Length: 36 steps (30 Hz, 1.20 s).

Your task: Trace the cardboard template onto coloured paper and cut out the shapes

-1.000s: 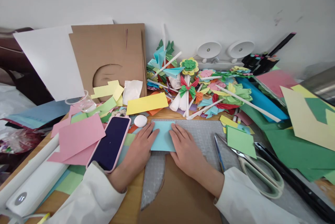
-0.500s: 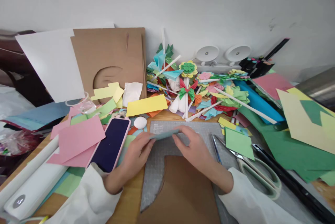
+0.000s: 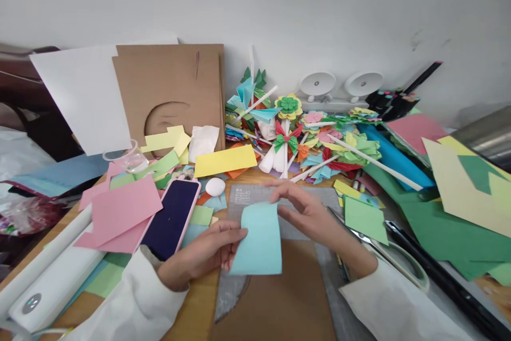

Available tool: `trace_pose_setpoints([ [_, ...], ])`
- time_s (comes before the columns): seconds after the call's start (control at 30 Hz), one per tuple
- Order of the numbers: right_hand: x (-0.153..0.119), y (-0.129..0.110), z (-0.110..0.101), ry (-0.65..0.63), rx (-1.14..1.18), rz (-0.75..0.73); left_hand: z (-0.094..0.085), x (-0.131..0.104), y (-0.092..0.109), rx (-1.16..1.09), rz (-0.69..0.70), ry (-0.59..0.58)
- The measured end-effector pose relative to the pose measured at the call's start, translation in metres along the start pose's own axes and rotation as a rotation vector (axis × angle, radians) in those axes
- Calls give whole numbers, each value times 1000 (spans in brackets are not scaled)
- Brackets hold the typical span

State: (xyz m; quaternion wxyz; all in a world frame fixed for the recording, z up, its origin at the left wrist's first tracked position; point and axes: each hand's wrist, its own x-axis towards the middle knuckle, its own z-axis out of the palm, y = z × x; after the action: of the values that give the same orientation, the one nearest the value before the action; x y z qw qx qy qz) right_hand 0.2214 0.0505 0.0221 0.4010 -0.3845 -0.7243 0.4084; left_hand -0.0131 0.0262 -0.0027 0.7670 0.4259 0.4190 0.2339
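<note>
A light blue sheet of paper (image 3: 260,242) is upright and slightly bent above the cutting mat. My left hand (image 3: 207,250) grips its left edge, thumb in front and fingers behind. At the top right corner of the sheet, my right hand (image 3: 305,210) has thumb and forefinger on the paper, its other fingers loosely curved. Beneath lie the grey cutting mat (image 3: 319,197) and a piece of brown cardboard (image 3: 287,309) with a curved cut edge on its left.
Right of the mat are scissors (image 3: 417,272), partly under a green paper square (image 3: 365,218), and a long black tool (image 3: 447,280). A phone (image 3: 171,218) and pink papers (image 3: 125,210) lie left. Paper flowers (image 3: 287,107) and cardboard sheets (image 3: 167,75) line the back.
The blue paper, earlier seen nearly edge-on between both hands, has been turned so its broad face shows. My left hand has moved slightly lower; my right hand has shifted to the top corner.
</note>
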Motion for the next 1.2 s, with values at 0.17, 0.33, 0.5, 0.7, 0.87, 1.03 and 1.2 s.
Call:
trace_pose_setpoints([
  [0.17,4,31,1,122,107,262,-4,-1,-1,135,205,183],
  [0.33,5,63,6,192,-31,288,-10,-4,1,714,608,496],
  [0.5,12,75,15,273,-62,314,-9,0,-2,1180,800,393],
  [0.7,21,77,21,262,-109,305,-13,9,-12,1507,662,368],
  [0.87,19,69,21,232,-186,293,-14,12,-14,1595,580,361],
  [1.03,2,53,17,173,-339,214,-13,13,-13,1607,573,370],
  [1.2,-22,39,11,-29,-826,-71,-14,13,-14,1602,569,380],
])
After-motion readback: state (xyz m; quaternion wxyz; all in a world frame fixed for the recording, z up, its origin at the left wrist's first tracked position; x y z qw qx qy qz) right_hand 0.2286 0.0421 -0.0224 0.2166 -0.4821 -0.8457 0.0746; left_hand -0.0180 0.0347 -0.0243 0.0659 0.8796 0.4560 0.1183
